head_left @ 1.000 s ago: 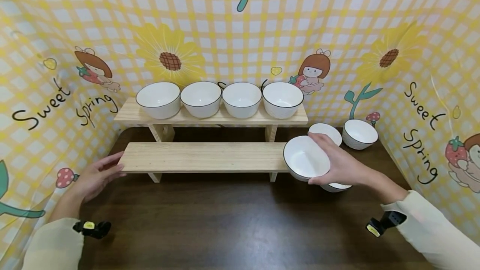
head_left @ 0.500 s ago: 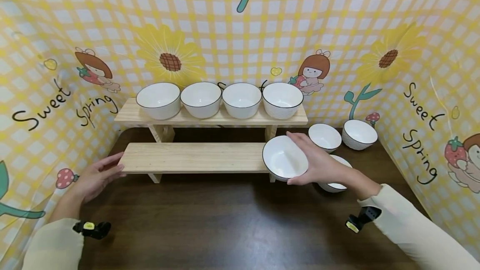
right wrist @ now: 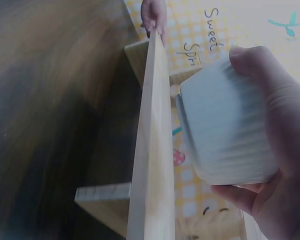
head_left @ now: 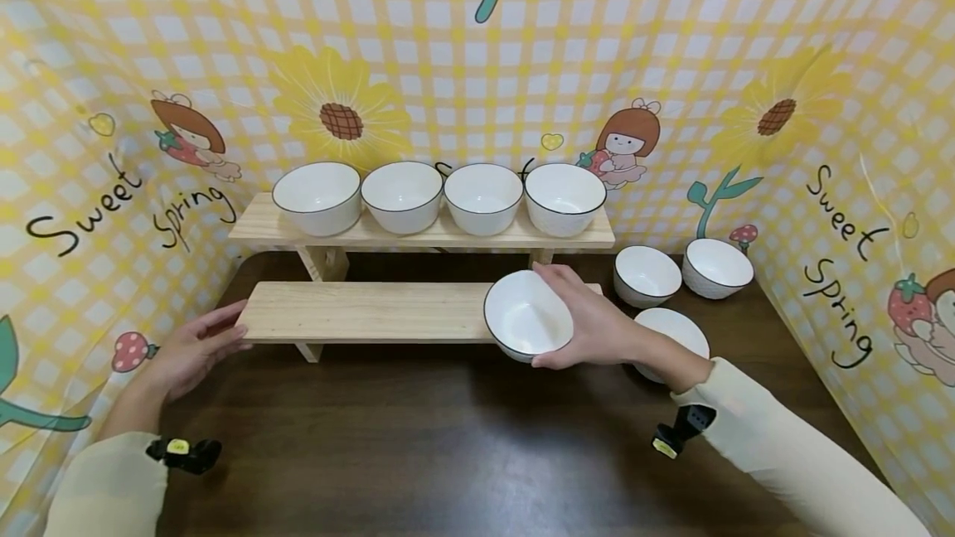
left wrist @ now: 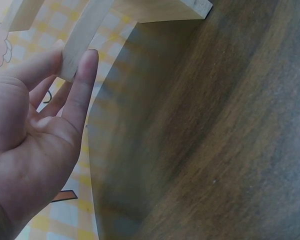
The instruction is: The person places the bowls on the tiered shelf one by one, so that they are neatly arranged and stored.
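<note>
My right hand [head_left: 589, 323] grips a white bowl [head_left: 525, 317] with a dark rim, fingers and thumb spread around its side. In the right wrist view the bowl [right wrist: 225, 125] is held just above the lower board of a two-tier wooden shelf [right wrist: 152, 145], its base facing the board. My left hand [head_left: 196, 350] pinches the left end of that lower board [head_left: 358, 312]; in the left wrist view its thumb and fingers [left wrist: 85, 85] lie on opposite faces of the board end [left wrist: 82, 40]. The shelf's right end is partly hidden behind my right hand.
Several similar bowls [head_left: 403, 197] stand in a row on the upper board [head_left: 254, 222]. To the right, on the dark wooden table [head_left: 418, 446], stand three more bowls [head_left: 718, 268]. A yellow checked cloth [head_left: 462, 89] lines the back and sides.
My right hand has carried the bowl leftward from the lower board's right end to above its right part, uncovering the bowls behind. My left hand has stayed at the board's left end.
</note>
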